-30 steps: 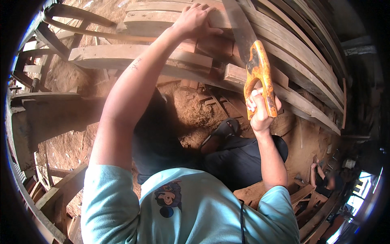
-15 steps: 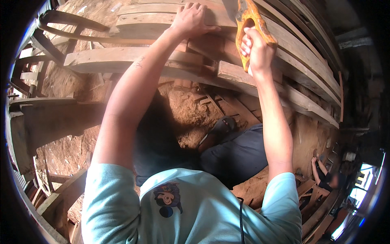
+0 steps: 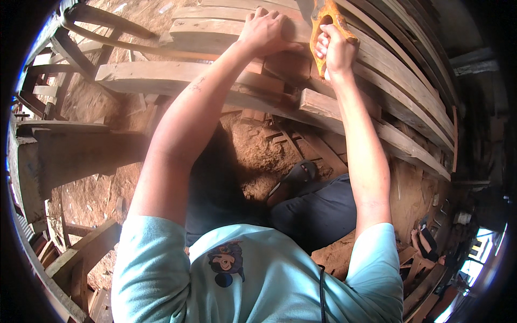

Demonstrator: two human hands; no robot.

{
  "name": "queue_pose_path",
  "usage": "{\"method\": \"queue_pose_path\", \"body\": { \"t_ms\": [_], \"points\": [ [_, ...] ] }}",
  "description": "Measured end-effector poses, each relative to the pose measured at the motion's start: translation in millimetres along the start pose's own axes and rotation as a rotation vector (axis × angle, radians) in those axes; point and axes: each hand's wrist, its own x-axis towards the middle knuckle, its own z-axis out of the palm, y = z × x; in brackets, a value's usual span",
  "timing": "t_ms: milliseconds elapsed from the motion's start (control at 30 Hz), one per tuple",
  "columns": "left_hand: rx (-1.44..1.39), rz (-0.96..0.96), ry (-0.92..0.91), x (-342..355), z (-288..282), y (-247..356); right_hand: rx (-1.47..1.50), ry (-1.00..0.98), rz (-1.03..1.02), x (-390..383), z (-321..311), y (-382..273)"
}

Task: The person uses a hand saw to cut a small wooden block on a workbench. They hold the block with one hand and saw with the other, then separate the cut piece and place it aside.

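Note:
My right hand (image 3: 338, 51) is wrapped round the worn yellow-orange handle of a hand saw (image 3: 318, 46) near the top of the view. Only a short piece of the grey blade shows above the handle; the rest is cut off by the upper edge. My left hand (image 3: 267, 33) lies on a wooden plank (image 3: 212, 27), its fingers bent over the far side and the thumb stretched toward the saw. Several planks lie side by side here. A nearer wooden beam (image 3: 145, 72) runs crosswise below my left forearm.
A short wood block (image 3: 318, 104) rests on the near beam. Sawdust and scraps cover the ground (image 3: 253, 145) round my sandalled foot (image 3: 301, 172). Wooden frames (image 3: 81, 151) stand at the left. Another person (image 3: 425, 245) is low at the far right.
The saw and my right hand have shifted slightly up and left. My left hand stays on the plank. The whole view has moved a little, with the planks appearing farther right.

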Motion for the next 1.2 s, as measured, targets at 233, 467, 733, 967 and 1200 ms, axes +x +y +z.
{"method": "queue_pose_path", "body": {
  "t_ms": [233, 467, 733, 967, 1200],
  "points": [
    [-0.041, 0.025, 0.046, -2.7, 0.9, -1.3, -0.035, 0.037, 0.002, -11.8, 9.6, -3.8],
    [0.012, 0.039, 0.032, -4.0, -5.3, -1.3, -0.033, 0.02, 0.046, -12.9, 8.7, -5.5],
    [-0.163, -0.096, -0.155, -0.1, -22.6, 11.2, -0.088, 0.022, 0.032, -10.0, 6.2, -3.9],
    [-0.157, -0.089, -0.091, -5.9, -22.2, 11.7, -0.095, 0.049, -0.041, -22.1, 9.7, 5.9],
    [-0.106, -0.089, -0.068, -7.5, -20.6, 13.7, -0.135, 0.078, -0.061, -25.6, 13.1, 6.1]
  ]
}}
